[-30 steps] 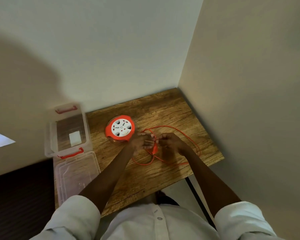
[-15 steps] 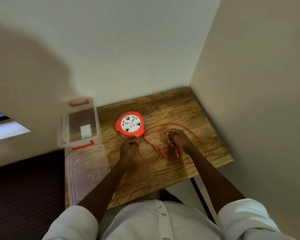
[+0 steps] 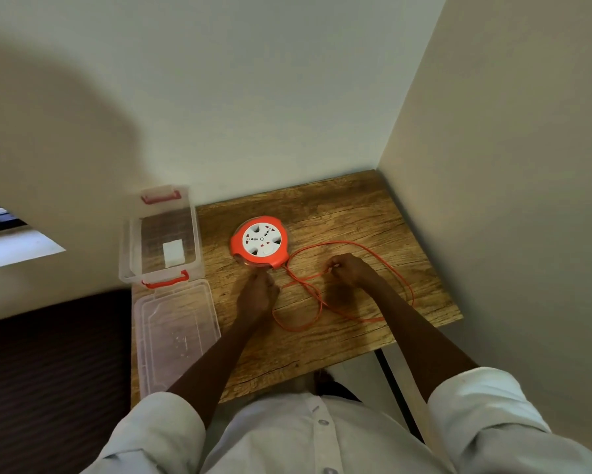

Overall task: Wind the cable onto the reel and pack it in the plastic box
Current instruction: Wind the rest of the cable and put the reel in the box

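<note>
An orange reel (image 3: 259, 247) with a white socket face lies flat on the wooden table (image 3: 339, 213). Its orange cable (image 3: 395, 268) runs from the reel's near right edge and sprawls in loose loops across the table. My right hand (image 3: 351, 270) pinches a strand of the cable to the right of the reel. My left hand (image 3: 258, 292) sits just in front of the reel with fingers curled; whether it holds the cable there is hidden. The clear plastic box (image 3: 125, 265) with red latches stands open at the table's left edge.
The box's clear lid (image 3: 176, 333) lies flat just in front of the box. A small white block (image 3: 173, 253) sits inside the box. Walls close off the table at the back and right. A dark surface lies left of the table.
My hands, joined on the cable a second ago, have separated: the left went toward the reel's near edge, the right stayed on the cable. The view tilted and shifted slightly.
</note>
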`<state>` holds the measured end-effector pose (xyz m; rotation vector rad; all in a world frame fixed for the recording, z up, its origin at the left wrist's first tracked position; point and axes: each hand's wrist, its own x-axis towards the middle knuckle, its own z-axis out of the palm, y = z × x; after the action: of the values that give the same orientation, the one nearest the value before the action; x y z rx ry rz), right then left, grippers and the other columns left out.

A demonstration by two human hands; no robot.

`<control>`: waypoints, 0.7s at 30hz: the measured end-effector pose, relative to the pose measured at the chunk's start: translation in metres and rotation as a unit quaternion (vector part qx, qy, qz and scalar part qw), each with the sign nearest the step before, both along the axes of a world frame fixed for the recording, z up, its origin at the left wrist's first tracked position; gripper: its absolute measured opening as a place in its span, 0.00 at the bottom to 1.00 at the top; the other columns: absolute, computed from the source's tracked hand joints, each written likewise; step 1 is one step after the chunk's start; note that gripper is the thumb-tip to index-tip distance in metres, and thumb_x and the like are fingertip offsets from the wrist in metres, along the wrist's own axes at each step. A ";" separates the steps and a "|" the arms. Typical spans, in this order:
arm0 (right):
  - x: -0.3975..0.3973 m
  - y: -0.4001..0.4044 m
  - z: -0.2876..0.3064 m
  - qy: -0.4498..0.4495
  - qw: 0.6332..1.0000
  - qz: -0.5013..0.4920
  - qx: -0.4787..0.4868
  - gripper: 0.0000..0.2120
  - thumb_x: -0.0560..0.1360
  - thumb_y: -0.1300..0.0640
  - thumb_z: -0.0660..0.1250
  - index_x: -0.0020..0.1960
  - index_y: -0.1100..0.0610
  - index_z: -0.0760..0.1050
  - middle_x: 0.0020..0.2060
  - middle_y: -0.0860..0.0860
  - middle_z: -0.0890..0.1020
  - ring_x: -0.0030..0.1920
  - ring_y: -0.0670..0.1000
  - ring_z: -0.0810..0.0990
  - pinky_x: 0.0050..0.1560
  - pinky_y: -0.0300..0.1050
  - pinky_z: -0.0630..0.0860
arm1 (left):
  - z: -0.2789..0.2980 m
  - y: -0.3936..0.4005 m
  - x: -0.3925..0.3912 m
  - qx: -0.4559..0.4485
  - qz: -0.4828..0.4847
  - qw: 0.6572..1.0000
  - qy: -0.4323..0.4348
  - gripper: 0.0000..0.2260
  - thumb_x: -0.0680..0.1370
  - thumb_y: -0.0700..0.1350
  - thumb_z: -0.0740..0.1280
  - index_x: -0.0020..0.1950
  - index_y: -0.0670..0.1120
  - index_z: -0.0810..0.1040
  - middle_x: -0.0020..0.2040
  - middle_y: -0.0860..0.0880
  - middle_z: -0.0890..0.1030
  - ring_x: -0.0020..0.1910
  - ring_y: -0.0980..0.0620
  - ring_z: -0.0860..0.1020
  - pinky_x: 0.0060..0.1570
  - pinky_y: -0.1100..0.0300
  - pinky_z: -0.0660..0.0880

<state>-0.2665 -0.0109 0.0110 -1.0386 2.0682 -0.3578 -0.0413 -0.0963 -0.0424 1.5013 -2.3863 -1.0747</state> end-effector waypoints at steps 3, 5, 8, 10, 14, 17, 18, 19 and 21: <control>0.009 -0.010 -0.001 0.003 0.999 0.034 0.007 0.15 0.81 0.62 0.59 0.58 0.56 0.83 0.63 0.53 0.82 0.63 0.55 0.78 0.66 0.50 0.74 | 0.000 0.002 0.004 -0.008 -0.021 1.000 -0.021 0.08 0.80 0.47 0.67 0.57 0.45 0.76 0.58 0.46 0.78 0.55 0.46 0.77 0.55 0.51 0.75; 0.016 -0.016 -0.003 -0.001 0.998 0.060 0.008 0.16 0.81 0.64 0.57 0.60 0.57 0.83 0.63 0.54 0.82 0.64 0.55 0.78 0.67 0.50 0.73 | -0.002 0.005 0.007 -0.010 -0.028 0.999 -0.031 0.08 0.79 0.46 0.67 0.56 0.45 0.76 0.58 0.45 0.78 0.56 0.45 0.77 0.54 0.51 0.75; 0.028 -0.022 -0.005 -0.017 0.996 0.087 0.001 0.16 0.81 0.67 0.58 0.60 0.59 0.83 0.62 0.55 0.82 0.57 0.50 0.79 0.60 0.42 0.73 | -0.004 0.010 0.013 -0.023 -0.037 0.999 -0.029 0.07 0.80 0.46 0.66 0.55 0.45 0.77 0.58 0.46 0.77 0.56 0.46 0.77 0.54 0.51 0.75; 0.034 -0.023 -0.008 -0.035 0.996 0.087 -0.007 0.15 0.81 0.67 0.59 0.60 0.59 0.82 0.62 0.55 0.82 0.55 0.51 0.80 0.60 0.44 0.74 | -0.004 0.012 0.017 -0.035 -0.044 0.998 -0.037 0.06 0.80 0.46 0.65 0.55 0.46 0.77 0.57 0.46 0.77 0.56 0.46 0.77 0.53 0.51 0.75; 0.038 -0.019 -0.011 -0.026 0.997 0.069 -0.032 0.14 0.80 0.64 0.65 0.64 0.57 0.80 0.62 0.53 0.82 0.63 0.54 0.79 0.67 0.54 0.74 | -0.002 0.012 0.021 -0.043 -0.044 0.996 -0.072 0.06 0.80 0.47 0.64 0.53 0.45 0.77 0.54 0.46 0.79 0.52 0.46 0.78 0.50 0.52 0.77; 0.028 -0.009 -0.010 0.073 0.994 0.078 -0.029 0.15 0.79 0.53 0.68 0.65 0.50 0.78 0.63 0.51 0.80 0.65 0.53 0.77 0.66 0.56 0.73 | 0.002 0.007 0.025 0.000 -0.039 0.991 -0.127 0.09 0.80 0.48 0.64 0.54 0.44 0.77 0.53 0.44 0.80 0.51 0.45 0.79 0.52 0.49 0.79; 0.022 -0.005 -0.009 0.095 0.992 0.079 -0.021 0.17 0.78 0.51 0.69 0.66 0.50 0.78 0.64 0.51 0.78 0.65 0.54 0.76 0.66 0.57 0.73 | 0.003 0.003 0.027 0.029 -0.032 0.987 -0.157 0.10 0.80 0.48 0.65 0.56 0.43 0.77 0.54 0.43 0.81 0.51 0.44 0.80 0.53 0.48 0.80; 0.017 0.000 -0.010 0.097 0.992 0.078 -0.019 0.18 0.77 0.50 0.70 0.66 0.50 0.77 0.64 0.52 0.77 0.65 0.54 0.76 0.66 0.57 0.73 | 0.005 -0.001 0.029 0.059 -0.030 0.980 -0.190 0.12 0.80 0.49 0.65 0.57 0.42 0.77 0.54 0.43 0.81 0.52 0.44 0.81 0.54 0.48 0.80; 0.007 0.010 -0.011 0.066 0.995 0.064 -0.039 0.20 0.76 0.51 0.72 0.67 0.52 0.77 0.64 0.54 0.77 0.65 0.55 0.76 0.66 0.57 0.74 | 0.010 -0.008 0.035 0.126 -0.034 0.962 -0.240 0.11 0.80 0.48 0.66 0.56 0.42 0.75 0.52 0.43 0.82 0.48 0.46 0.83 0.52 0.50 0.82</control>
<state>-0.2596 -0.0008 -0.0003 -1.2667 2.1050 -0.3140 -0.0064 -0.1041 -0.0325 1.9754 -2.7083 -1.1781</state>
